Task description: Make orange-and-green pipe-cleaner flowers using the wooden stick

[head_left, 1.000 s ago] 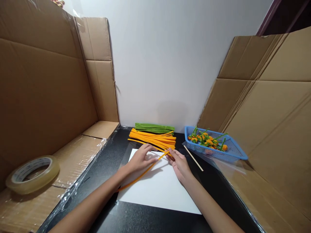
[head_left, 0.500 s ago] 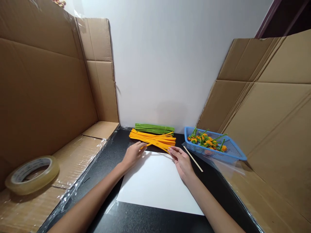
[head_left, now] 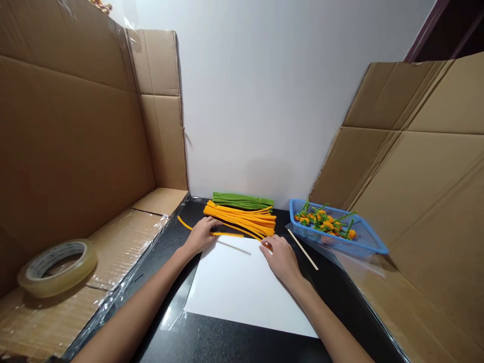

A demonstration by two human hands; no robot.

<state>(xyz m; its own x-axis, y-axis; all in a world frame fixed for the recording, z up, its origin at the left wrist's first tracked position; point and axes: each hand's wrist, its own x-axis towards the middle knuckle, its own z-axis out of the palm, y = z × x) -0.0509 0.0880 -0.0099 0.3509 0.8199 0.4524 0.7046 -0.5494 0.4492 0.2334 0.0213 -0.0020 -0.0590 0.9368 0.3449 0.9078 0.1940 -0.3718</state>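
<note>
My left hand [head_left: 202, 236] is closed on a single orange pipe cleaner [head_left: 230, 234]; one end sticks out left over the black surface and the other reaches right above the white sheet [head_left: 242, 282]. My right hand [head_left: 282, 257] has its thumb and fingers curled round the near end of another orange pipe cleaner [head_left: 247, 232], which runs back left along the front of the pile. Just beyond both hands lies the pile of orange pipe cleaners [head_left: 240, 216]. Behind it is a bundle of green pipe cleaners [head_left: 242, 200].
A blue basket [head_left: 372, 243] at the right holds several small orange pieces with green stems [head_left: 327, 222]. Beside it lies a thin pale stick [head_left: 303, 250]. On cardboard at the left rests a roll of clear tape [head_left: 56, 267]. Cardboard walls [head_left: 75, 151] stand at both sides.
My left hand has moved slightly left, and one orange pipe cleaner in it is now apart from the pile. My right hand has turned lower, its fingers curled more.
</note>
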